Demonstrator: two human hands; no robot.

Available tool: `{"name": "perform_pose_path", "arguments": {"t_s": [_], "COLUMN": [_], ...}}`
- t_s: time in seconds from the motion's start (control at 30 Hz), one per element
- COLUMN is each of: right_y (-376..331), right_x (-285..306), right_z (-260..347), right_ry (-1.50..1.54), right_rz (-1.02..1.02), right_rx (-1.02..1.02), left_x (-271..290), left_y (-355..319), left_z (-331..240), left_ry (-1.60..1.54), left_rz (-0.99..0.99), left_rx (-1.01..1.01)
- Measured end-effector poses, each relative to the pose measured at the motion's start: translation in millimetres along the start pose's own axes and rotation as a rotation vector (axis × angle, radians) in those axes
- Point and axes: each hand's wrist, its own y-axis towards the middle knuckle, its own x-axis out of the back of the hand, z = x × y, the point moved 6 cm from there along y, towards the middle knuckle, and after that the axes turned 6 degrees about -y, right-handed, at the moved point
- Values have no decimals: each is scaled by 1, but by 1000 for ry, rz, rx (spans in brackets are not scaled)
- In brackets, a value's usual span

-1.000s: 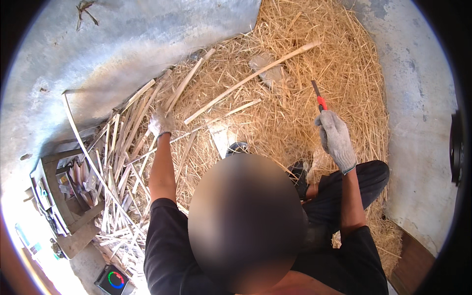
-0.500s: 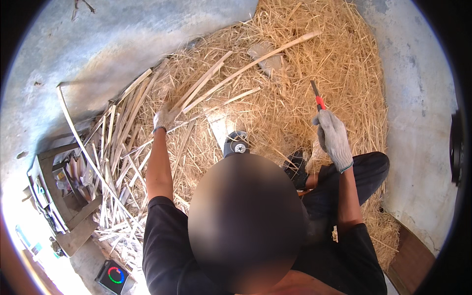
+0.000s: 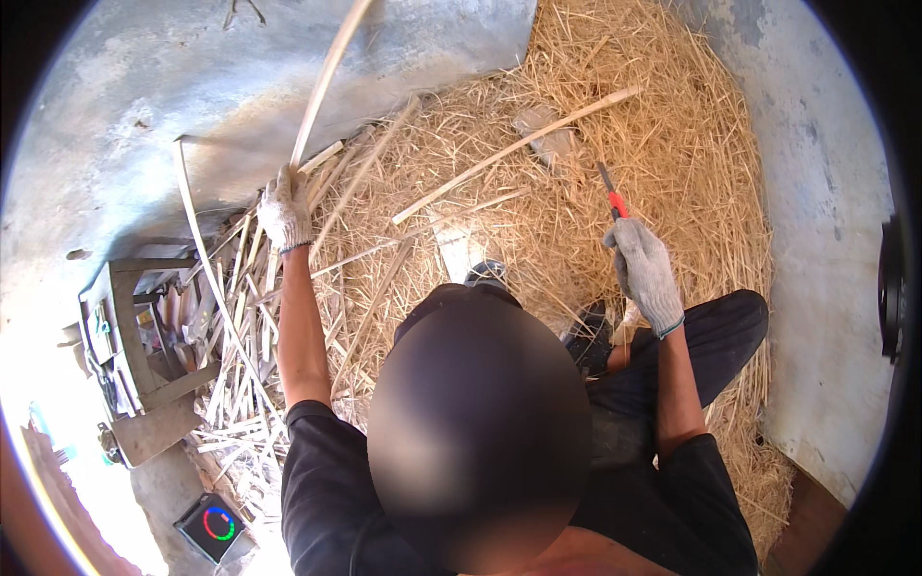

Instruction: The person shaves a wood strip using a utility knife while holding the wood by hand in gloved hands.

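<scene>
Left hand [image 3: 285, 209], gloved in pale knit, is closed around a long pale cane [image 3: 325, 82] and holds it up at arm's length; the cane rises from the fist in a slight curve and runs out of view at the top edge. Right hand [image 3: 645, 272], in the same kind of glove, grips a knife [image 3: 610, 197] with a red handle, its dark blade pointing up and away over the straw [image 3: 672, 125].

Below the left hand lies a loose heap of split strips [image 3: 240, 365], pale and thin, fanned across the floor [image 3: 144, 115] toward the lower left. One bent strip arcs from near the wall down through the heap. A second long cane [image 3: 519, 144] rests slanting on the straw, well apart from both hands, with a flat grey stone-like piece just beside its upper part.

Between the arms a light board lies on the straw, a dark shoe tip at its near end (the person's head hides what lies closer in). Dark trousers cover the bent right leg under the right forearm.

Further left stands a low wooden crate [image 3: 134, 336] holding tools and scraps. At the lower left a small dark device [image 3: 217, 525] with a coloured ring on its face lies on the floor.
</scene>
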Motion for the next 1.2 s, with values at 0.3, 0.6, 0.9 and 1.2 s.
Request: {"name": "perform_pose_path", "arguments": {"t_s": [0.3,0.6,0.9,1.2], "right_y": [-19,-30,-19,9], "right_x": [6,19,27,10], "right_z": [4,-9,-58,-56], "right_ry": [-1,148,131,30], "right_rz": [-1,10,-56,-52], "right_rx": [93,-2,-120,-220], "left_x": [79,43,-42,-178], "left_y": [34,56,53,-22], "left_z": [-88,-115,-30,57], "left_ry": [-370,-302,528,-194], "left_rz": [125,99,-52,701], "left_rx": [-44,-74,25,349]}}
